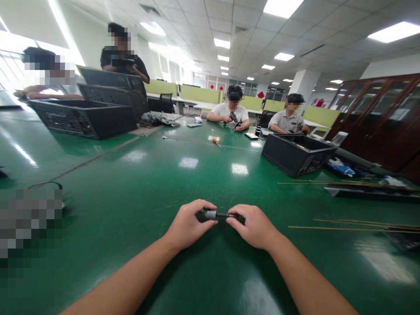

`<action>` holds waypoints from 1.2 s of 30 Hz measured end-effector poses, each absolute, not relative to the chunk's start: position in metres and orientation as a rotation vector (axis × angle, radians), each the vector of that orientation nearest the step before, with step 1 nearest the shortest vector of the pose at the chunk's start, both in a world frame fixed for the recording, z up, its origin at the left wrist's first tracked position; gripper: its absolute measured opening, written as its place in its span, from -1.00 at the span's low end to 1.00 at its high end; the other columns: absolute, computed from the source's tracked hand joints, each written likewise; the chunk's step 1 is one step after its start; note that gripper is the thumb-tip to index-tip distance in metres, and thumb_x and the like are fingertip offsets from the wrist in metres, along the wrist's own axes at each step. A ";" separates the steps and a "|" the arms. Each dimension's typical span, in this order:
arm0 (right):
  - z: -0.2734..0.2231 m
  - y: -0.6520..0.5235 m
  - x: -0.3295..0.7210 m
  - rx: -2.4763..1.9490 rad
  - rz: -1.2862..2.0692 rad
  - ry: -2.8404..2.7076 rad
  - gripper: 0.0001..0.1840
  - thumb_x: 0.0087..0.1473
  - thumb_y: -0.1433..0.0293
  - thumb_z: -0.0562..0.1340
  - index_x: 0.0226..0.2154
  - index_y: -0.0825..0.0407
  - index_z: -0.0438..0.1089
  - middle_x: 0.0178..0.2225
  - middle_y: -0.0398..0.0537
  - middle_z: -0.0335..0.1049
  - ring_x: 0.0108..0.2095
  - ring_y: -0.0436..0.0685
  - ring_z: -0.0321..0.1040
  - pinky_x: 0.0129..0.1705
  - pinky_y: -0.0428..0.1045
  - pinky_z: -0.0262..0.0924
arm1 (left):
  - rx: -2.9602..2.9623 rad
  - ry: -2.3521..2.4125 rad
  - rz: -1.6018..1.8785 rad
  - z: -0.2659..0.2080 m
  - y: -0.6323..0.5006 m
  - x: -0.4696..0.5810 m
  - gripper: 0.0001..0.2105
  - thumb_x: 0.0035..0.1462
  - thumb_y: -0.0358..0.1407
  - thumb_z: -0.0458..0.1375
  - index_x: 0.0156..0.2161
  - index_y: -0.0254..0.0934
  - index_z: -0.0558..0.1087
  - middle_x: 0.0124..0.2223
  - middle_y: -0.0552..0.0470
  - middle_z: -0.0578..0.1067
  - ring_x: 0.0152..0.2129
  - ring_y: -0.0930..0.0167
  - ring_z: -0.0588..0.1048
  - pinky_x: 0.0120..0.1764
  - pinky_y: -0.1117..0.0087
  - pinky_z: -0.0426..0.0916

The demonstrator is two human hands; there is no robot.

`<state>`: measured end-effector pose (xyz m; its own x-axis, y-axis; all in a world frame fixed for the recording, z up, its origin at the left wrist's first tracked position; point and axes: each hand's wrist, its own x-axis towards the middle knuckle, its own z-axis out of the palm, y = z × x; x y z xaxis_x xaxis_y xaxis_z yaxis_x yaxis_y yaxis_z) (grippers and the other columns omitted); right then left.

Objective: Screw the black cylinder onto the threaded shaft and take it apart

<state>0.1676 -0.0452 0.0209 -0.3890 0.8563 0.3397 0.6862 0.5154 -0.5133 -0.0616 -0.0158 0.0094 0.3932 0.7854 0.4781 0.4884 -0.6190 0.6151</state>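
Note:
Both hands meet over the green tabletop, with a small grey-and-black cylindrical tool held level between them. My left hand curls thumb and fingers around its thicker grey end. At the other end, the thumb and fingers of my right hand pinch the thin dark shaft. Part of the tool is hidden by the fingers, so its exact kind is unclear.
An orange-handled screwdriver lies ahead. Black computer cases stand at right and left. Thin yellowish rods reach in from the right. Several people sit or stand around the table, including one person opposite.

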 end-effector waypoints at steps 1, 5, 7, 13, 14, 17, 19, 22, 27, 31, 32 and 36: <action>0.021 -0.045 0.168 -1.258 0.389 -2.184 -0.86 0.20 0.34 0.23 -0.24 0.00 0.49 -0.32 -0.08 0.51 -0.31 0.09 0.41 -0.22 -0.03 0.21 | 2.280 1.104 1.089 0.010 -0.016 -0.062 -0.76 -0.02 -0.37 0.34 -0.18 -0.20 0.52 -0.22 0.05 0.60 -0.27 0.36 0.57 -0.17 0.38 0.43; 0.021 -0.044 0.169 -1.270 0.388 -2.176 -0.86 0.20 0.33 0.23 -0.24 0.00 0.49 -0.32 -0.09 0.51 -0.31 0.09 0.41 -0.22 -0.03 0.20 | 2.271 1.120 1.090 0.010 -0.016 -0.063 -0.76 -0.02 -0.36 0.34 -0.18 -0.20 0.53 -0.23 0.06 0.61 -0.29 0.37 0.57 -0.16 0.37 0.43; 0.021 -0.044 0.170 -1.268 0.388 -2.172 -0.86 0.20 0.33 0.23 -0.24 0.00 0.49 -0.31 -0.09 0.52 -0.30 0.09 0.41 -0.21 -0.03 0.21 | 2.269 1.129 1.088 0.011 -0.016 -0.063 -0.76 -0.03 -0.35 0.34 -0.19 -0.20 0.53 -0.23 0.07 0.61 -0.29 0.37 0.57 -0.16 0.37 0.43; 0.022 -0.044 0.172 -1.271 0.383 -2.168 -0.86 0.20 0.34 0.23 -0.24 0.00 0.50 -0.30 -0.08 0.52 -0.30 0.10 0.42 -0.21 -0.02 0.22 | 2.279 1.145 1.094 0.011 -0.015 -0.064 -0.77 -0.02 -0.34 0.33 -0.19 -0.21 0.53 -0.24 0.05 0.61 -0.30 0.36 0.57 -0.17 0.36 0.44; 0.022 -0.044 0.172 -1.273 0.380 -2.168 -0.86 0.20 0.35 0.23 -0.24 0.00 0.50 -0.31 -0.08 0.52 -0.30 0.10 0.41 -0.21 -0.02 0.21 | 2.276 1.150 1.095 0.011 -0.015 -0.064 -0.77 -0.02 -0.34 0.33 -0.19 -0.20 0.53 -0.24 0.05 0.61 -0.30 0.36 0.57 -0.17 0.36 0.44; 0.022 -0.044 0.172 -1.278 0.379 -2.164 -0.86 0.20 0.34 0.22 -0.24 0.00 0.50 -0.31 -0.08 0.52 -0.31 0.10 0.41 -0.22 -0.02 0.21 | 2.262 1.158 1.100 0.011 -0.015 -0.064 -0.77 -0.03 -0.34 0.34 -0.20 -0.19 0.53 -0.24 0.06 0.61 -0.30 0.36 0.57 -0.18 0.36 0.44; 0.022 -0.044 0.173 -1.279 0.380 -2.162 -0.87 0.19 0.35 0.23 -0.25 0.00 0.50 -0.32 -0.08 0.51 -0.31 0.09 0.41 -0.22 -0.02 0.21 | 2.257 1.162 1.101 0.011 -0.014 -0.064 -0.77 -0.03 -0.34 0.35 -0.20 -0.18 0.53 -0.24 0.07 0.61 -0.30 0.36 0.57 -0.18 0.36 0.43; 0.022 -0.043 0.174 -1.282 0.386 -2.162 -0.88 0.19 0.35 0.23 -0.26 -0.01 0.49 -0.32 -0.10 0.51 -0.32 0.09 0.40 -0.23 -0.03 0.20 | 2.255 1.166 1.091 0.010 -0.014 -0.065 -0.77 -0.03 -0.34 0.34 -0.19 -0.18 0.53 -0.24 0.08 0.61 -0.29 0.36 0.57 -0.17 0.37 0.42; 0.023 -0.043 0.175 -1.289 0.391 -2.160 -0.88 0.19 0.35 0.23 -0.25 -0.01 0.49 -0.32 -0.10 0.51 -0.31 0.09 0.41 -0.22 -0.03 0.20 | 2.239 1.165 1.079 0.011 -0.014 -0.065 -0.77 -0.02 -0.33 0.35 -0.20 -0.18 0.53 -0.24 0.08 0.61 -0.29 0.36 0.57 -0.18 0.37 0.41; 0.023 -0.044 0.176 -1.295 0.395 -2.158 -0.88 0.19 0.35 0.23 -0.26 -0.01 0.49 -0.32 -0.10 0.51 -0.31 0.09 0.41 -0.22 -0.03 0.19 | 2.227 1.159 1.079 0.011 -0.014 -0.065 -0.77 -0.02 -0.33 0.35 -0.19 -0.18 0.53 -0.24 0.09 0.61 -0.28 0.36 0.56 -0.17 0.37 0.40; 0.023 -0.044 0.176 -1.297 0.396 -2.157 -0.88 0.19 0.35 0.23 -0.26 -0.01 0.49 -0.31 -0.10 0.51 -0.31 0.09 0.41 -0.22 -0.03 0.19 | 2.226 1.158 1.077 0.012 -0.014 -0.065 -0.77 -0.02 -0.33 0.35 -0.19 -0.18 0.53 -0.23 0.09 0.61 -0.28 0.37 0.56 -0.17 0.37 0.40; 0.024 -0.043 0.177 -1.300 0.404 -2.151 -0.88 0.19 0.35 0.23 -0.25 -0.01 0.49 -0.31 -0.11 0.51 -0.31 0.08 0.41 -0.20 -0.03 0.19 | 2.214 1.164 1.066 0.012 -0.014 -0.065 -0.77 -0.01 -0.32 0.34 -0.19 -0.18 0.53 -0.24 0.09 0.61 -0.29 0.37 0.56 -0.17 0.37 0.39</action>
